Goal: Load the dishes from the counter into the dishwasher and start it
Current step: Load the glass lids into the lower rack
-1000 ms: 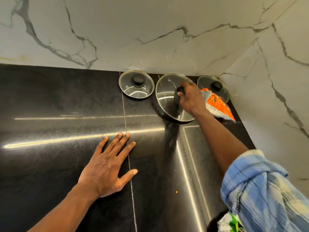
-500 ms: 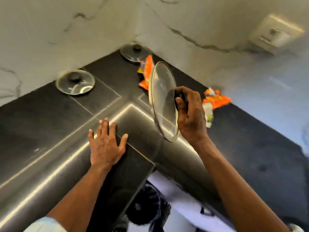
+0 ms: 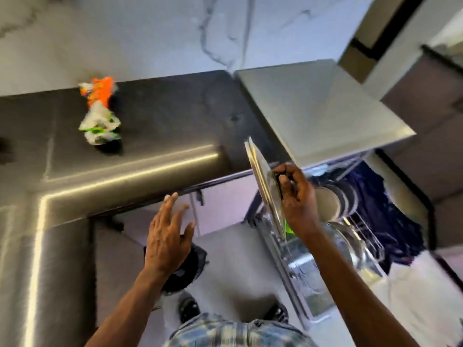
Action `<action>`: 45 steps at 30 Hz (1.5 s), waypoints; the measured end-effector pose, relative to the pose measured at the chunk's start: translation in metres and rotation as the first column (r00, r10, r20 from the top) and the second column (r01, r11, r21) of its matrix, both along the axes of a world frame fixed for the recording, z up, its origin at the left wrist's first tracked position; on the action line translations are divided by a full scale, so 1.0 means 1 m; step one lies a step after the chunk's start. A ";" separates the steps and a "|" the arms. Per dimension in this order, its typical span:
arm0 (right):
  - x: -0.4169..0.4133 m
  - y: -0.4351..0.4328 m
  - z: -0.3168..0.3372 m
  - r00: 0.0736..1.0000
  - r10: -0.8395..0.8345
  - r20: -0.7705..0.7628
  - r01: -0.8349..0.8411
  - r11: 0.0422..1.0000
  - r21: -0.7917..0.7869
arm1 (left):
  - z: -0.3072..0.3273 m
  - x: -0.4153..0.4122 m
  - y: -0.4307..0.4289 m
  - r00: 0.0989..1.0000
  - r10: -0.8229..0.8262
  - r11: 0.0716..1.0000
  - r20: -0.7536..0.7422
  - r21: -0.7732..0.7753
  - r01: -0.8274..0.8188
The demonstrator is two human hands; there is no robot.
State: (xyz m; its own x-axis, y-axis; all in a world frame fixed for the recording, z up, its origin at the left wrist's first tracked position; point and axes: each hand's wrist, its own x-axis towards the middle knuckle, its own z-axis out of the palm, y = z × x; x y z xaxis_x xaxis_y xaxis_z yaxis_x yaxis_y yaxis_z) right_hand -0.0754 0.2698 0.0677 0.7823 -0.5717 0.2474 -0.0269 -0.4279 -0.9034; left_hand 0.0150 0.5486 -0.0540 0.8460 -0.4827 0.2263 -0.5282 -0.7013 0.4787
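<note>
My right hand (image 3: 297,199) grips the black knob of a glass pot lid (image 3: 263,181), held on edge over the near side of the pulled-out dishwasher rack (image 3: 368,236). Plates (image 3: 330,201) and a glass bowl (image 3: 350,244) stand in that rack. The open dishwasher (image 3: 310,291) sits low on the right. My left hand (image 3: 166,236) hovers with fingers spread and relaxed, just off the front edge of the dark counter (image 3: 155,121), holding nothing.
Crumpled orange and white-green wrappers (image 3: 99,111) lie on the counter at the left. A grey panel (image 3: 318,108) juts out above the dishwasher. A marble wall backs the counter. Pale floor and my feet show below.
The lid has been carried off the counter corner to the right, over the dishwasher rack. My left hand has lifted off the counter top. The view has swung right.
</note>
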 end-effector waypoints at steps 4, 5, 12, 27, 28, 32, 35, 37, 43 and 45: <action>-0.111 -0.082 -0.030 0.982 -0.188 -0.033 0.189 0.981 0.044 | -0.017 -0.057 -0.095 0.968 -0.192 0.979 -0.161 0.040 0.201; -0.135 -0.099 -0.039 0.976 -0.214 -0.036 0.215 0.974 0.065 | -0.023 -0.068 -0.111 0.956 -0.215 0.971 -0.201 0.062 0.232; -0.287 -0.218 -0.082 0.936 -0.321 -0.146 0.349 0.900 0.261 | -0.066 -0.161 -0.244 0.857 -0.128 0.966 -0.498 0.133 0.221; -0.319 -0.428 -0.247 0.838 -0.274 -0.471 0.473 0.794 0.381 | -0.260 -0.242 -0.429 0.306 0.370 0.909 -0.877 0.410 0.076; -0.317 -0.446 -0.265 0.829 -0.250 -0.501 0.462 0.811 0.360 | -0.279 -0.242 -0.438 0.290 0.417 0.889 -0.861 0.454 0.068; -0.294 -0.507 -0.321 0.799 -0.179 -0.574 0.424 0.844 0.327 | -0.346 -0.237 -0.474 0.277 0.508 0.851 -0.815 0.525 -0.014; -0.272 -0.545 -0.364 0.801 -0.054 -0.596 0.376 0.821 0.430 | -0.394 -0.235 -0.496 0.260 0.546 0.832 -0.797 0.551 -0.058; -0.254 -0.565 -0.394 0.824 0.042 -0.565 0.332 0.772 0.542 | -0.425 -0.237 -0.504 0.254 0.585 0.809 -0.770 0.576 -0.116; -0.228 -0.597 -0.502 0.813 0.196 -0.548 0.212 0.777 0.593 | -0.477 -0.263 -0.507 0.303 0.682 0.729 -0.665 0.648 -0.219; -0.230 -0.600 -0.523 0.814 0.197 -0.547 0.215 0.772 0.599 | -0.483 -0.272 -0.502 0.334 0.697 0.715 -0.635 0.652 -0.253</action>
State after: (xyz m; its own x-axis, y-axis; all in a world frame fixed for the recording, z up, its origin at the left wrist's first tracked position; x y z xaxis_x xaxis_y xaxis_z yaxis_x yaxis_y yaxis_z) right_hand -0.3053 -0.3306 -0.4550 0.6472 -0.4365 -0.6250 -0.6017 0.2108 -0.7704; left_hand -0.2575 0.0463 -0.5367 0.6103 0.2312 -0.7577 0.4352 -0.8970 0.0769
